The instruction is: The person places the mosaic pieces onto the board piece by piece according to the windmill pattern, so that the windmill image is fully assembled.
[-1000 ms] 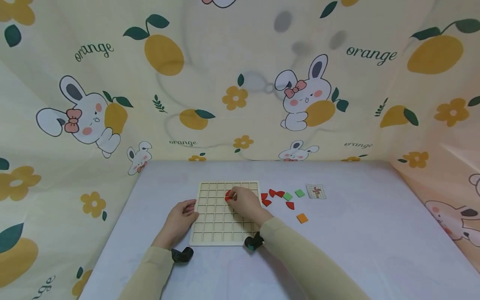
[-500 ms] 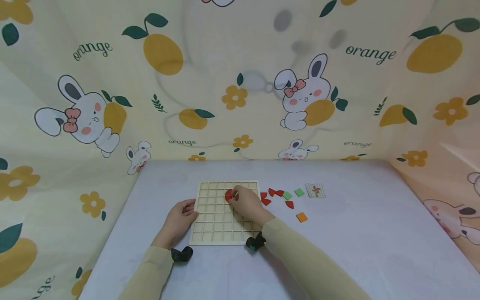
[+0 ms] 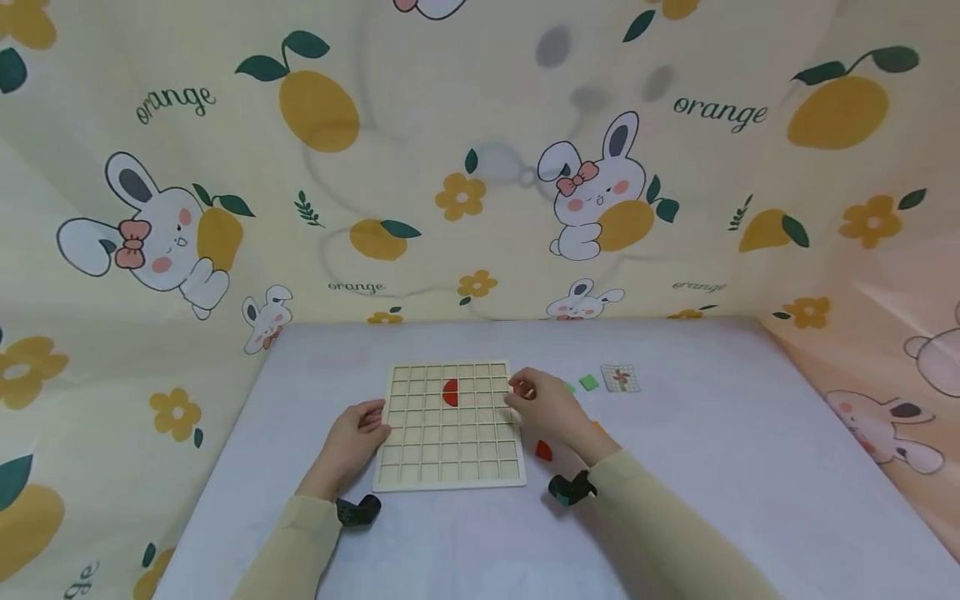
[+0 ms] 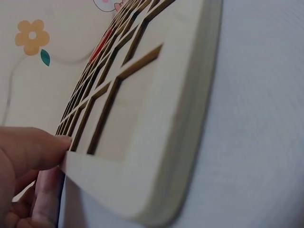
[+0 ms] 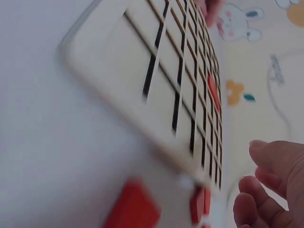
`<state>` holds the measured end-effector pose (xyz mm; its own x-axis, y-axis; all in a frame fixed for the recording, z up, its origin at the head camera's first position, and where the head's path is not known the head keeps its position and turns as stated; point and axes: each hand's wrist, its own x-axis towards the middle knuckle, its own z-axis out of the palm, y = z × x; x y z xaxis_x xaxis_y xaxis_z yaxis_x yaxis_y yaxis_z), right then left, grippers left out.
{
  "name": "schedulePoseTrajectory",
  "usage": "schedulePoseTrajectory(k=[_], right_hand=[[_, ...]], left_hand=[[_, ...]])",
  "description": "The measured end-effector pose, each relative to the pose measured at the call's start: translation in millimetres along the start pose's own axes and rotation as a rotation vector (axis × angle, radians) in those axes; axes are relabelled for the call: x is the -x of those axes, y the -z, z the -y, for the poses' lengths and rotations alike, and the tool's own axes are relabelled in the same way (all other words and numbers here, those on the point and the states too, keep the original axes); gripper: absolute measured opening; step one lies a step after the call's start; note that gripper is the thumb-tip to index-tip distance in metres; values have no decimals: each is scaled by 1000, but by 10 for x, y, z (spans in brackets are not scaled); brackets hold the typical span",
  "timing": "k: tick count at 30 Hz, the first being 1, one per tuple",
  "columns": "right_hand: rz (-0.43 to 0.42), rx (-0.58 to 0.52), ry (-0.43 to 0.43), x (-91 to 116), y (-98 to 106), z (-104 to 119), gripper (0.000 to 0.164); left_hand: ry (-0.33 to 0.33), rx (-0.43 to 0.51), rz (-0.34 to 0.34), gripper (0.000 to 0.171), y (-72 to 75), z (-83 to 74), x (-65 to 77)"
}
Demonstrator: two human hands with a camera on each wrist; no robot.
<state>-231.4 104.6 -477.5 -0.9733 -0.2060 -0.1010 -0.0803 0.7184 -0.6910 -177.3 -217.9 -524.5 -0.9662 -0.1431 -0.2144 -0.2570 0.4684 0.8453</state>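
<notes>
A pale square grid board (image 3: 450,486) lies on the table, with two red quarter-circle pieces (image 3: 450,392) forming a half disc in its upper cells. My left hand (image 3: 351,440) holds the board's left edge, thumb (image 4: 45,147) on the rim and the other fingers beside it. Over the board's right edge hovers my right hand (image 3: 551,408), thumb and fingers apart with nothing between them. Below it in the right wrist view, a blurred red piece (image 5: 135,209) and more red pieces (image 5: 200,205) lie beside the board. The hand covers several of them in the head view.
A single red piece (image 3: 543,451) lies right of the board. Farther off are a green square (image 3: 588,382), a partly hidden orange square (image 3: 597,427) and a small card (image 3: 621,378) with a pinwheel-like pattern on a grid. A printed cloth (image 3: 461,250) hangs behind the table.
My right hand has let go of the red piece on the board and moved right to the loose pieces. The left hand stays at the board's edge. The head view has shifted slightly.
</notes>
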Motion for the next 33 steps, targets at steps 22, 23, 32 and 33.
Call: schedulePoseTrajectory(k=[22,23,32,33], right_hand=[[2,-143,-131,219,625,-950,36],[12,-145,-131,216,618,-971,36],[13,-170,-164,156,543,-1032,35],[16,-166,-163,153,536,-1030,35]], left_hand=[[28,-7,16,53,10,-30,18],[35,-9,18,53,9,-33,23],[5,-11,18,54,10,-22,1],[5,-12,17,54,11,-18,-3]])
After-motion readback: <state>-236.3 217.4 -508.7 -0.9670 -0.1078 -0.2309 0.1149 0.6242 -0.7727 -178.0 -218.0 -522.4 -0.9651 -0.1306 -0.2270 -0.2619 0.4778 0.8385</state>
